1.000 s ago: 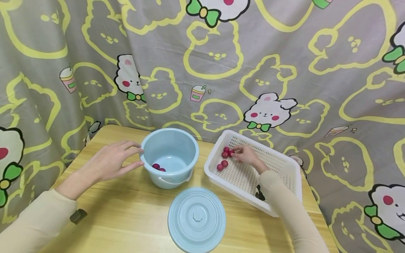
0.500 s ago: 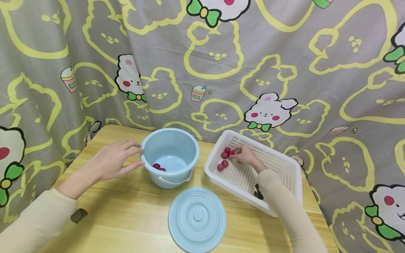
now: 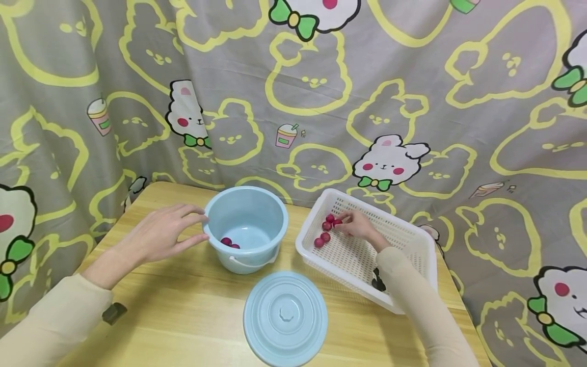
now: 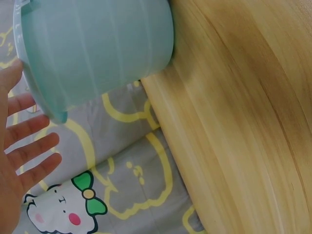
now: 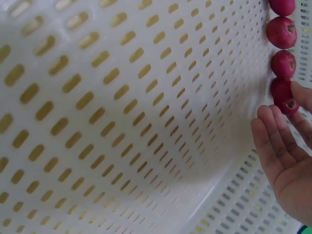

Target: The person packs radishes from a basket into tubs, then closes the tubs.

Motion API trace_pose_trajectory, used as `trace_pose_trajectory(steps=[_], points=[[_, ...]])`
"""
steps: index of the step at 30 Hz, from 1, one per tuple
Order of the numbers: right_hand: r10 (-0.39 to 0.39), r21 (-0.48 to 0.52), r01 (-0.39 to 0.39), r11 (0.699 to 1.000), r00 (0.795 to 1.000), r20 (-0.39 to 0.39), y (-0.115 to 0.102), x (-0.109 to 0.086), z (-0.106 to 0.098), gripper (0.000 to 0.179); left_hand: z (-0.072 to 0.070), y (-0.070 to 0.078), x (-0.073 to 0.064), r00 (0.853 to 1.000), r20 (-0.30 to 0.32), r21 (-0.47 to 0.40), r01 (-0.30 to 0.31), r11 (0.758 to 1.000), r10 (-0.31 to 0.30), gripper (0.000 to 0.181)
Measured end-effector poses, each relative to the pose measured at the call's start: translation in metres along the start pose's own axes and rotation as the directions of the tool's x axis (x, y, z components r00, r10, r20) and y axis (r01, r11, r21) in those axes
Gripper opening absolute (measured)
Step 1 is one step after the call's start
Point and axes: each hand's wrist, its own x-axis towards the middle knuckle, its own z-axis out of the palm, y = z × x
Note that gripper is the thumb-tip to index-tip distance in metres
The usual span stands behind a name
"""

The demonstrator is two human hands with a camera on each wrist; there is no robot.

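Observation:
In the head view, my left hand [image 3: 162, 235] is at the left rim of a light blue bucket [image 3: 268, 250], its fingers fairly straight and touching the rim. Two small red radishes [image 3: 226, 241] show on the bucket's floor. On the right, my right hand [image 3: 358, 224] reaches into a white perforated basket [image 3: 316, 262]. The right wrist view shows its thumb and forefinger pinching a round red radish [image 5: 286, 105] at the end of a row. Other radishes [image 5: 282, 33] lie along that row, against the basket's end.
A light blue lid [image 3: 261, 318] lies on the wooden table [image 3: 183, 316] in front of the bucket. Something dark [image 3: 378, 281] is in the basket beside the right forearm. A patterned curtain [image 3: 316, 76] hangs behind the table.
The right hand's fingers have shifted slightly at the radish, which stays in the basket. My left hand keeps its place at the bucket rim.

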Motion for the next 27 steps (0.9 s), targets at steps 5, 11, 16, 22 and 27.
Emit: trace_pose_trajectory(steps=[5,11,16,22,27], points=[[-0.027,0.018,0.027,0.999,1.000,0.010,-0.002,-0.006,-0.006,0.033,0.000,0.000,0.000,1.000,-0.004,0.003,-0.003,1.000,0.003,0.037],[-0.040,0.014,0.040,0.999,0.999,-0.003,-0.008,-0.014,-0.012,0.033,-0.001,0.001,0.000,1.000,-0.004,0.004,-0.006,1.000,0.006,0.037],[-0.068,0.015,0.069,0.998,0.998,-0.012,-0.016,-0.022,-0.017,0.035,-0.001,0.001,0.000,1.000,-0.002,0.006,-0.007,1.000,0.007,0.038],[-0.107,0.041,0.107,0.993,0.994,-0.002,-0.027,-0.029,-0.020,0.038,0.000,0.001,0.000,1.000,-0.007,0.007,-0.008,1.000,0.008,0.037],[-0.142,0.030,0.142,0.989,0.990,-0.003,-0.033,-0.034,-0.022,0.037,-0.002,0.002,0.001,1.000,-0.003,0.006,-0.007,1.000,0.007,0.037]])
